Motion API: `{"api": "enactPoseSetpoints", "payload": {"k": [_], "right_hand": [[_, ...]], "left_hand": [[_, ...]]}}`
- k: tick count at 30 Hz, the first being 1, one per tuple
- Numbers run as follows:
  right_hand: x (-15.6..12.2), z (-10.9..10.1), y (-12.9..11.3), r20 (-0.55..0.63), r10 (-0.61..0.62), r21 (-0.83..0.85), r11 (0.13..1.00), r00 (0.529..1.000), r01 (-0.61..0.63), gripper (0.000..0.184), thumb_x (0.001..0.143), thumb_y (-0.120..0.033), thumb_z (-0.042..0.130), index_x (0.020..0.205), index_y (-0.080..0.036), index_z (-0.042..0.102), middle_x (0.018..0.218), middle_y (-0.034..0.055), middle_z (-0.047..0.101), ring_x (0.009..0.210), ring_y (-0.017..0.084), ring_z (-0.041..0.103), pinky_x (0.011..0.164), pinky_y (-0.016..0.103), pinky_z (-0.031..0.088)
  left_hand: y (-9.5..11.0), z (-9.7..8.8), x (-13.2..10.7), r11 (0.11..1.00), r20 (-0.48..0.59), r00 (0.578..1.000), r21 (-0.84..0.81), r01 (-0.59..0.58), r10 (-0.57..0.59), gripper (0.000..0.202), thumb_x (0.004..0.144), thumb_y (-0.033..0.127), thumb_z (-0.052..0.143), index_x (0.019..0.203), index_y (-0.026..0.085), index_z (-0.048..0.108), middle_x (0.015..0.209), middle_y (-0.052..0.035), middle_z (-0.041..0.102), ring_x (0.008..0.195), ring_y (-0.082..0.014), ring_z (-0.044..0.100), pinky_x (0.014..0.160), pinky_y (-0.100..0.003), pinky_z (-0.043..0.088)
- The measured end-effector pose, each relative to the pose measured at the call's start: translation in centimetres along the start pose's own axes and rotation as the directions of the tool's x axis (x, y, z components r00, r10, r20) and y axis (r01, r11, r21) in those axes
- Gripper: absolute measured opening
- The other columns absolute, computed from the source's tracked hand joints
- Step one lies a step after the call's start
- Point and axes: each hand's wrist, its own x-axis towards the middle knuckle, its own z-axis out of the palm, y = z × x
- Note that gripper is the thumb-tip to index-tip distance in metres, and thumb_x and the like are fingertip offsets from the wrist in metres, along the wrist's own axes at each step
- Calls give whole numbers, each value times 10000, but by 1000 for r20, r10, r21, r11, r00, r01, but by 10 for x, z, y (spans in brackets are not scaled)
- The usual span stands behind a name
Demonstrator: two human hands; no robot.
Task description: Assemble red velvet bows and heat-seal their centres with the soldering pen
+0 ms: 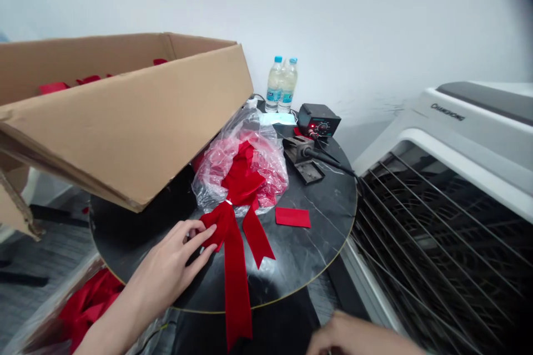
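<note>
Right hand at bottom edge, grip unclear; left hand pinching red velvet bow by tabletop rim

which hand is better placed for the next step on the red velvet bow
Left, probably. The left hand rests on the red velvet bow, its fingers at the gathered centre. The right hand sits at the bottom edge of the view, apart from the bow.

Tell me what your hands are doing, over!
Left hand on red velvet ribbon bow. Right hand blurred at frame edge. Brown cardboard box overhanging black marble table.
</note>
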Motion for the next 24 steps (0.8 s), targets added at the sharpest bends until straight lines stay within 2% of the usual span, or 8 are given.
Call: {"api": "enactPoseSetpoints", "payload": {"k": [2,4,5,6,9,14,21,24], "right_hand": [[-11,-42,-32,-224,-85,44,994,971,97,267,1010,-382,563,920,-238,770,759,5,735,657,155,711,596,227,526],[-1,-80,-52,-637,-210,-149,978,742,148,232,1023,-411,581,1052,-237,730,896,35,734,775,177,709,728,283,572],[9,-94,-56,-706,-325,-282,944,629,171,224,1007,-403,615,1129,-239,708,1073,73,736,951,221,715,862,346,583],[22,-105,-57,-695,-406,-384,907,593,171,250,995,-380,640,1203,-247,683,1280,104,687,1159,267,669,1018,427,543],[57,-117,-47,-590,-516,-555,818,621,152,165,1024,-278,591,1167,-250,667,1385,111,634,1271,284,603,1089,505,491],[68,-112,-49,-597,-537,-604,790,596,107,145,1062,-220,480,1048,-208,624,1151,109,688,1040,265,656,930,480,526],[52,-141,-123,-637,-652,-510,757,411,408,82,1039,-186,533,1054,-227,602,1065,54,685,943,175,662,847,302,531],[62,-154,-146,-630,-703,-532,700,330,476,94,1023,-182,566,1058,-227,641,1099,59,716,991,186,690,891,311,549]], "left_hand": [[1,-2,-3,999,6,999,-16,-32,32,300,1050,345,528,1176,195,756,1115,-106,697,949,-209,715,823,-315,591],[1,-7,-3,999,59,998,-51,-15,18,291,1056,340,516,1147,206,758,1102,-95,700,929,-199,720,814,-302,590],[1,-10,-2,997,100,995,-70,8,-1,283,1057,332,513,1147,214,754,1109,-90,698,927,-195,721,824,-300,588],[-1,-13,0,995,146,989,-94,32,-18,269,1055,323,517,1141,221,750,1122,-86,695,933,-192,721,839,-301,586],[-4,-28,9,977,243,969,-192,91,-42,197,1024,335,578,1082,239,739,1160,-74,686,965,-197,715,890,-313,577],[6,-53,51,856,283,953,-461,234,-109,221,992,391,634,1163,266,696,953,-18,702,780,-146,677,749,-255,570],[31,-50,129,414,495,868,-797,440,31,755,807,344,863,1465,334,494,1214,-65,728,1034,-212,754,853,-317,646],[31,-41,139,243,403,913,-881,405,-62,544,822,292,857,1316,250,633,1114,-68,786,1026,-222,780,908,-317,641]]}}
